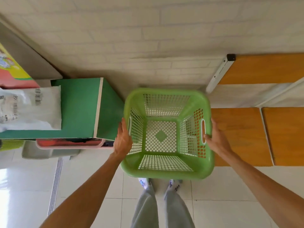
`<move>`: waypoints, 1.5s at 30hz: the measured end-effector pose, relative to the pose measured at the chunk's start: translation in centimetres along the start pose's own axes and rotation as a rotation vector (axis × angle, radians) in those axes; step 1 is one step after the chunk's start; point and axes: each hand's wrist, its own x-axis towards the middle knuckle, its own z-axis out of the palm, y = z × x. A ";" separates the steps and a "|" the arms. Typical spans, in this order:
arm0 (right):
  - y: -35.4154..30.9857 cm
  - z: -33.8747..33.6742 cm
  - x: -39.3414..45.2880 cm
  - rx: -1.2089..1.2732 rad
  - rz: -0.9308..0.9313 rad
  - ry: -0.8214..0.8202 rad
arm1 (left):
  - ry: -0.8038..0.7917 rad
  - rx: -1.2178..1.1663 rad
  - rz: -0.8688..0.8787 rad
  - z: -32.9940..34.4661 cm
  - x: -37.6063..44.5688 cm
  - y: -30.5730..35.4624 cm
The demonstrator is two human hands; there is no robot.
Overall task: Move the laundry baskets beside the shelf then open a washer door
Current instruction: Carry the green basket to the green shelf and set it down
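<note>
An empty green laundry basket [166,173] with lattice walls is in the middle of the view, its rim over my feet. It sits between a green box [79,106] on the left and the shelf [243,135] with orange boards and a white frame on the right. My left hand [123,139] holds the basket's left rim beside the white handle slot, its fingers hidden under the rim. My right hand [217,139] holds the right rim, thumb on the handle slot, fingers along the outside. No washer is in view.
A white packet [31,107] lies on the green box. Below the box are a pink basket [70,143] with clothes and a grey bin [41,152]. A white brick wall runs behind. A floor drain [56,181] crosses the tiles at the left.
</note>
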 end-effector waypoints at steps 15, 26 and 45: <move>6.2 10.6 8.4 0.014 -0.090 0.058 | 0.113 -0.013 -0.102 12.3 5.7 -7.1; 8.2 15.9 10.3 -0.100 -0.051 0.069 | 0.024 -0.047 -0.055 15.3 7.6 -10.6; 6.7 16.7 10.5 -0.195 0.020 0.136 | -0.087 0.036 -0.207 17.1 7.9 -8.4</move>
